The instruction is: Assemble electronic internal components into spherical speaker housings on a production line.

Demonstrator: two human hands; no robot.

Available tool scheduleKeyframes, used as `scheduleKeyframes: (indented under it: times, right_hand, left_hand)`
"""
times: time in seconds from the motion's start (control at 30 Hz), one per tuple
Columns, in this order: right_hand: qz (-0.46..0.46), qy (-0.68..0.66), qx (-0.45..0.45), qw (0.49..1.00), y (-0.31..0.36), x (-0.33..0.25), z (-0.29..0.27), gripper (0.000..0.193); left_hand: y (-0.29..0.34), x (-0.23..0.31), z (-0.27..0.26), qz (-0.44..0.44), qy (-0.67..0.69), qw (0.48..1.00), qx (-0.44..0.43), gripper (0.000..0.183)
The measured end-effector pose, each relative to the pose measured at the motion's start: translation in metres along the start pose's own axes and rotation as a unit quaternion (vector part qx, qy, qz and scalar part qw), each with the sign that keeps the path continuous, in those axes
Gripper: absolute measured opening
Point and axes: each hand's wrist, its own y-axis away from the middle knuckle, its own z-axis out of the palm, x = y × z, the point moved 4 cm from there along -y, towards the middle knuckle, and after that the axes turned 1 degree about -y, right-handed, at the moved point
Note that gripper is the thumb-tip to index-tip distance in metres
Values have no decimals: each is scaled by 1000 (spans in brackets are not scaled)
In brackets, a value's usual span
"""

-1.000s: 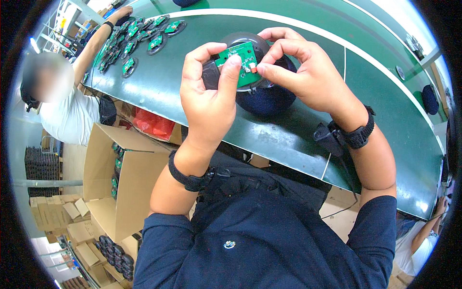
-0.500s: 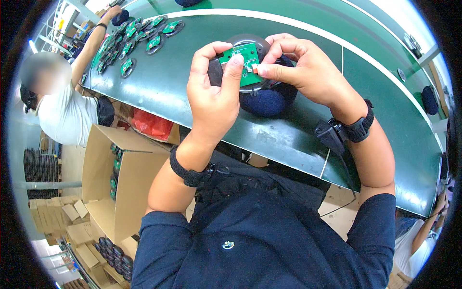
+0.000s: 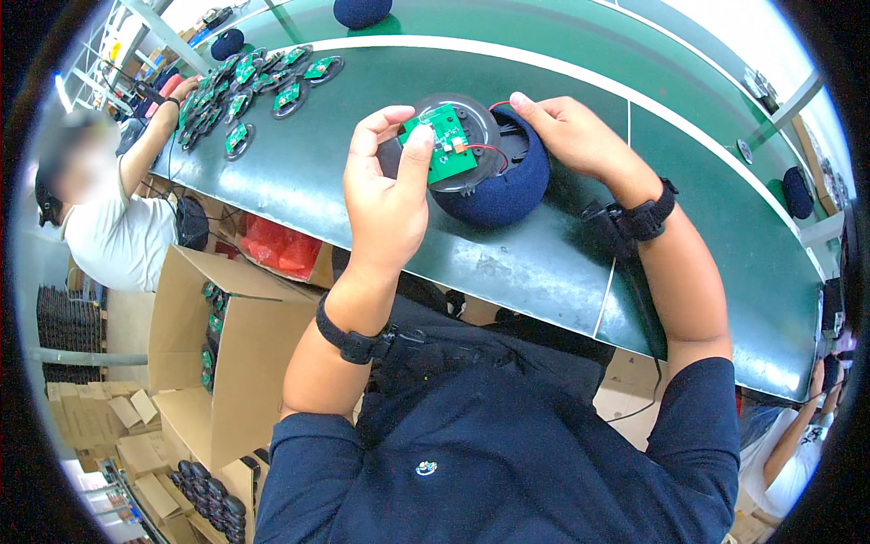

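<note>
My left hand (image 3: 385, 195) grips a round black base (image 3: 473, 118) from its left side, with the thumb pressed onto the green circuit board (image 3: 446, 170) fixed to it. A small pale plug (image 3: 459, 145) sits on the board, and a red wire (image 3: 486, 148) runs from it toward the open housing. This round housing (image 3: 498, 201), covered in dark blue fabric, rests on the green worktable (image 3: 526, 272), partly under the base. My right hand (image 3: 584, 136) holds the housing's upper right rim, thumb extended along the edge. Its other fingers are partly hidden behind the housing.
Black discs with green boards (image 3: 240, 82) lie piled at the far left, where a person in a white shirt (image 3: 127, 227) reaches in. Other blue housings (image 3: 362, 11) stand farther back. An open cardboard box (image 3: 263, 363) with more boards is at my left.
My right hand has let go of the plug at the board and moved right to the housing's rim. The base has shifted slightly left, uncovering the red wire and housing interior.
</note>
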Motion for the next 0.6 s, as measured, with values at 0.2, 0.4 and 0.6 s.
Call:
scheduleKeyframes:
  times: [0.2,0.4,0.6]
  right_hand:
    - [-108,-336,28,935,0,-19,14,46]
    - [-167,-436,74,881,8,-28,-3,41]
    - [-209,-455,53,864,12,-31,-2,32]
  left_hand:
    - [-12,-6,1,29,20,998,-52,25]
    - [-12,0,-1,27,2,998,-49,23]
    - [-7,20,-3,-15,-1,1000,-16,25]
